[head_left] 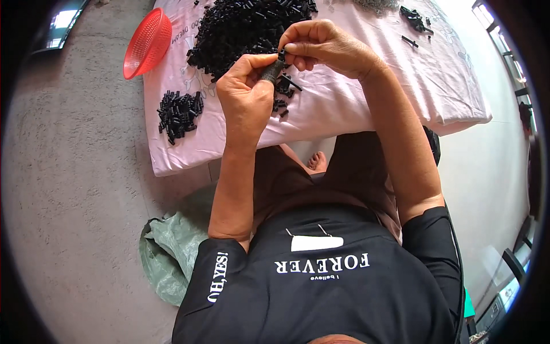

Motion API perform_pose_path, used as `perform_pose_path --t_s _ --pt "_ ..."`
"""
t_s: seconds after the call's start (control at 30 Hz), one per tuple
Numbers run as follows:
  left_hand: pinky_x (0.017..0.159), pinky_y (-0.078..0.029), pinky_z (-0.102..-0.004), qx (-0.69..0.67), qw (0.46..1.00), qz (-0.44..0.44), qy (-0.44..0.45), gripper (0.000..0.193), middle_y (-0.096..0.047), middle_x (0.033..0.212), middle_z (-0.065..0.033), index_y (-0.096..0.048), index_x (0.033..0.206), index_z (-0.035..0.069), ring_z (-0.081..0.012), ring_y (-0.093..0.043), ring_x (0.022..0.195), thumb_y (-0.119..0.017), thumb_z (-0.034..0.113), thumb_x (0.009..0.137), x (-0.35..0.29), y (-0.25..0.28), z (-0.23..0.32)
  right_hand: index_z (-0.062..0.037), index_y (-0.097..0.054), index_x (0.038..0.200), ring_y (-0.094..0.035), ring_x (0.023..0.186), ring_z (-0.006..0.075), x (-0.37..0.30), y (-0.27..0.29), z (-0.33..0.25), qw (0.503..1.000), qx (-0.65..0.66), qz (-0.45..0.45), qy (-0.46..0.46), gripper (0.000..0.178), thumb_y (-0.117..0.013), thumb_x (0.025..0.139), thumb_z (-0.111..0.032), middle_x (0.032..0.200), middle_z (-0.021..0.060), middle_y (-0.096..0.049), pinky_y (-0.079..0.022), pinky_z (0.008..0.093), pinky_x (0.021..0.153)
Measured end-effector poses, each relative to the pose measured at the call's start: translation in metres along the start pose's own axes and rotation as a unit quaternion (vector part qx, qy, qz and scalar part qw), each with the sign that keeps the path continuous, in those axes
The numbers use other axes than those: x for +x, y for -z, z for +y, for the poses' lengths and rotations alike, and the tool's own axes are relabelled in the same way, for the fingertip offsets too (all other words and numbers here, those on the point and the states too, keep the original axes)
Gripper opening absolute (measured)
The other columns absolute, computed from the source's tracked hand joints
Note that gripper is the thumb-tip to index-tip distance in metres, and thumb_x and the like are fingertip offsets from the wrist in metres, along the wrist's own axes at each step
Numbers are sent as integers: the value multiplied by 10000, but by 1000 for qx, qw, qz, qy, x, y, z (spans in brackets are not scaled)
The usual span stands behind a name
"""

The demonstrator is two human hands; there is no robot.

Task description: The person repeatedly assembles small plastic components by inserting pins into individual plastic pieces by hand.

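Note:
My left hand and my right hand meet over the near edge of a heap of small black tube-like pieces. Both are closed, thumb against fingers, on a small black piece pinched between them. Along my left thumb lies a dark, rough-textured cylindrical band; whether it wraps the thumb or is gripped by it, I cannot tell. Just below the fingers, a thin black rod sticks out among loose black pieces.
A pink printed cloth covers the table. On it lie a smaller pile of black tubes at left, more black pieces and a grey pile at far right. A red perforated basket stands at the left edge. A green sack lies on the floor.

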State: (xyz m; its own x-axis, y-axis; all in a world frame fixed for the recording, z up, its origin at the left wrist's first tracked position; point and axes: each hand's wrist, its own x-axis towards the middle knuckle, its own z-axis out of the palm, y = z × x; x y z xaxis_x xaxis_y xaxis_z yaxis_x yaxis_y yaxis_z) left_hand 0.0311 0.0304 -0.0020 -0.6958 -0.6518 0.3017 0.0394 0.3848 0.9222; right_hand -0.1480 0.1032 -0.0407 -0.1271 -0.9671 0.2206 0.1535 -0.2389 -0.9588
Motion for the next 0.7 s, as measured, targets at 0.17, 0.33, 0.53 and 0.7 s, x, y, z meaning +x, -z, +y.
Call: perform_pose_path --t_s 0.17,0.33,0.53,0.7 --pt "729 -495 -179 15 1000 20 10 275 -666 890 -9 -687 989 -35 -45 -602 798 -545 -182 806 0 -2 0 -5 -639 1039 -578 668 29 0 -3 -1 1000 -5 11 1 177 -604 969 -163 796 -1 -643 -470 172 601" --pt "744 -501 -187 16 999 25 13 268 -668 900 -22 -680 979 -38 -55 -612 810 -546 -184 799 1 0 -3 1 -640 1051 -584 665 40 1 -5 -2 999 -14 20 20 176 -601 968 -149 790 -1 -643 -479 181 603" --pt "796 -507 -206 10 999 -7 -32 303 -659 925 -51 -651 979 -35 -77 -623 846 -501 -197 772 3 3 1 2 -639 1054 -563 657 33 -1 -2 -2 999 30 -8 12 170 -598 968 -139 779 -6 -624 -462 176 593" --pt "846 -509 -224 6 999 -36 -36 351 -647 945 -48 -610 1017 -32 -91 -626 876 -472 -209 747 2 6 3 -13 -647 1062 -585 685 34 -1 -1 -2 998 54 -37 17 184 -606 970 -166 804 -6 -643 -476 174 616"
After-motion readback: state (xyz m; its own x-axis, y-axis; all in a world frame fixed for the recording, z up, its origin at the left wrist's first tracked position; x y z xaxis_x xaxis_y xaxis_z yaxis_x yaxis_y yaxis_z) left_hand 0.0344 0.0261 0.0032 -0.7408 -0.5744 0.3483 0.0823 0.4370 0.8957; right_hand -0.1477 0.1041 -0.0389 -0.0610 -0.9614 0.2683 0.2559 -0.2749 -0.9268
